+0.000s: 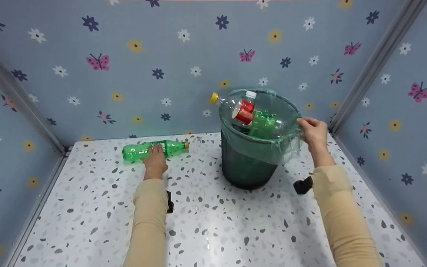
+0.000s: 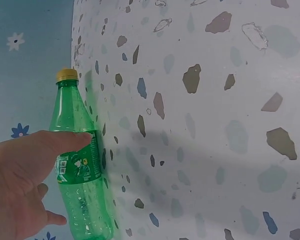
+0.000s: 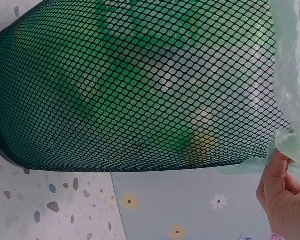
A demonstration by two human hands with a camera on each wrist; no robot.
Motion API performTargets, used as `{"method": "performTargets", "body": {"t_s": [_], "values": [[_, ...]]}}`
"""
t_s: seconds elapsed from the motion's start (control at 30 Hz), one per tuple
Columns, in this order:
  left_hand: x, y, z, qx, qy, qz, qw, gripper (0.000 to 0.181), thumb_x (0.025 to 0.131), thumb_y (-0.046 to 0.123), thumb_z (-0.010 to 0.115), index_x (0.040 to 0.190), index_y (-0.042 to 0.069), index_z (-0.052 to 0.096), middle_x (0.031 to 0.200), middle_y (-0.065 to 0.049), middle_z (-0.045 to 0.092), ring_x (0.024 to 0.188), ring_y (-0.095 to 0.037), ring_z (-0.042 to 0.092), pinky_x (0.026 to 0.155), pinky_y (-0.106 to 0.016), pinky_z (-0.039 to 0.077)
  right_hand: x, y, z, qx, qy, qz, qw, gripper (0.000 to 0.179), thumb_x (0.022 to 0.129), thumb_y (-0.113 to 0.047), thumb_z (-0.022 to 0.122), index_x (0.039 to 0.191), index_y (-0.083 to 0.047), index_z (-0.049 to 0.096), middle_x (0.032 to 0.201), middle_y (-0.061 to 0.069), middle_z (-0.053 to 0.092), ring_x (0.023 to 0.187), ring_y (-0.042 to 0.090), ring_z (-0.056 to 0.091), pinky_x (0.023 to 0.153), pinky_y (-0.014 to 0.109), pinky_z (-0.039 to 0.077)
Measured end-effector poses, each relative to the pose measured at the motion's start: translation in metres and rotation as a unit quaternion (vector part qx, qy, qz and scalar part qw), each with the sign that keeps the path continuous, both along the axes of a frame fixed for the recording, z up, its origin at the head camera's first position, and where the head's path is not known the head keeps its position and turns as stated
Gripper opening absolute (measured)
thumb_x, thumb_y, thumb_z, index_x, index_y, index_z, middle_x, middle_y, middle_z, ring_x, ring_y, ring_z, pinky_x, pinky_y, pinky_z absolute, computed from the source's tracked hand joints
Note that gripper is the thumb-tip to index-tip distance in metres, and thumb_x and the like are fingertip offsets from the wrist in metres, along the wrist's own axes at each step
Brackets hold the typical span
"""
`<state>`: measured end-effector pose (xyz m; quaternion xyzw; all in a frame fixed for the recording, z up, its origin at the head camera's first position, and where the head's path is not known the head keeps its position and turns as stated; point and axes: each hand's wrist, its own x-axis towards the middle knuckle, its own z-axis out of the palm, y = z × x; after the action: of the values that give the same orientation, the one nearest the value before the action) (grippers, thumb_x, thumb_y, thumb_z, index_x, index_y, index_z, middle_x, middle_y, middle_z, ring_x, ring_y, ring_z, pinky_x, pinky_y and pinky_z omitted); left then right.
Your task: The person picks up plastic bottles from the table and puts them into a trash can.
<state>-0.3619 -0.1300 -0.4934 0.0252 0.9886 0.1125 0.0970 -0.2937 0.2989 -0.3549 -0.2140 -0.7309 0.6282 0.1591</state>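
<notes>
A green plastic bottle (image 1: 135, 151) with a yellow cap lies on its side on the speckled tabletop, near the back wall. Over the bottle is my left hand (image 1: 155, 158), fingers laid across its label. In the left wrist view the thumb crosses the bottle (image 2: 82, 200), and the other fingertips show at its side, not wrapped round it. My right hand (image 1: 314, 133) pinches the edge of a thin green plastic bag (image 1: 290, 148) at the rim of a dark mesh bin (image 1: 245, 172). Inside the bin are a clear bottle (image 1: 228, 105) with a yellow cap and a green bottle (image 1: 263, 122).
A white bottle cap (image 1: 251, 94) shows above the bin's far side. Flower-patterned walls (image 1: 184, 55) enclose the speckled white table (image 1: 206, 230) at the back and both sides. Through the bin's mesh (image 3: 125, 95), green shapes show blurred.
</notes>
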Motion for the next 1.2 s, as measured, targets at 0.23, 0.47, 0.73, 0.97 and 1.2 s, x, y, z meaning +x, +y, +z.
{"method": "performTargets", "body": {"t_s": [0.23, 0.47, 0.73, 0.97, 1.2], "values": [[-0.006, 0.002, -0.001, 0.0, -0.009, -0.007, 0.9999, 0.077, 0.084, 0.012, 0.058, 0.14, -0.005, 0.007, 0.144, -0.023, 0.004, 0.13, -0.04, 0.0, 0.09, -0.068, 0.018, 0.001, 0.001, -0.001, 0.038, -0.005, 0.008, 0.9992, 0.04, 0.086, -0.022, 0.057, 0.118, 0.002, 0.055, 0.09, 0.0, 0.052, 0.054, 0.003, 0.044, 0.046, 0.016, 0.039], [-0.01, 0.004, -0.011, 0.015, -0.015, -0.022, 0.9995, 0.079, 0.083, 0.012, 0.059, 0.14, -0.004, 0.007, 0.145, -0.022, 0.003, 0.13, -0.041, 0.0, 0.089, -0.069, 0.017, 0.001, 0.002, -0.004, 0.038, -0.011, -0.002, 0.9992, 0.037, 0.085, -0.021, 0.058, 0.114, 0.001, 0.057, 0.088, -0.001, 0.053, 0.065, 0.006, 0.047, 0.05, 0.016, 0.042], [-0.015, 0.006, -0.014, 0.026, -0.019, -0.023, 0.9992, 0.084, 0.083, 0.011, 0.06, 0.14, -0.002, 0.0, 0.145, -0.021, -0.007, 0.13, -0.041, -0.005, 0.088, -0.07, 0.016, -0.001, 0.001, 0.0, 0.02, -0.004, -0.003, 0.9998, 0.035, 0.084, -0.018, 0.059, 0.113, 0.002, 0.057, 0.088, 0.0, 0.053, 0.07, 0.008, 0.048, 0.053, 0.017, 0.044], [-0.013, 0.005, -0.012, 0.023, -0.007, -0.009, 0.9997, 0.078, 0.083, 0.01, 0.058, 0.139, -0.005, 0.006, 0.144, -0.023, 0.002, 0.129, -0.043, 0.002, 0.088, -0.068, 0.02, -0.002, -0.001, 0.003, 0.013, -0.006, 0.004, 0.9999, 0.038, 0.085, -0.019, 0.058, 0.116, 0.003, 0.055, 0.089, 0.0, 0.052, 0.073, 0.008, 0.048, 0.054, 0.017, 0.045], [-0.004, 0.008, -0.022, 0.019, 0.045, -0.013, 0.9987, 0.071, 0.082, 0.006, 0.057, 0.137, -0.009, 0.014, 0.14, -0.024, 0.014, 0.126, -0.044, 0.014, 0.087, -0.063, 0.03, 0.0, 0.0, -0.002, 0.034, -0.003, -0.005, 0.9994, 0.037, 0.086, -0.022, 0.057, 0.115, 0.0, 0.057, 0.09, 0.0, 0.053, 0.076, 0.008, 0.049, 0.056, 0.018, 0.044]]}}
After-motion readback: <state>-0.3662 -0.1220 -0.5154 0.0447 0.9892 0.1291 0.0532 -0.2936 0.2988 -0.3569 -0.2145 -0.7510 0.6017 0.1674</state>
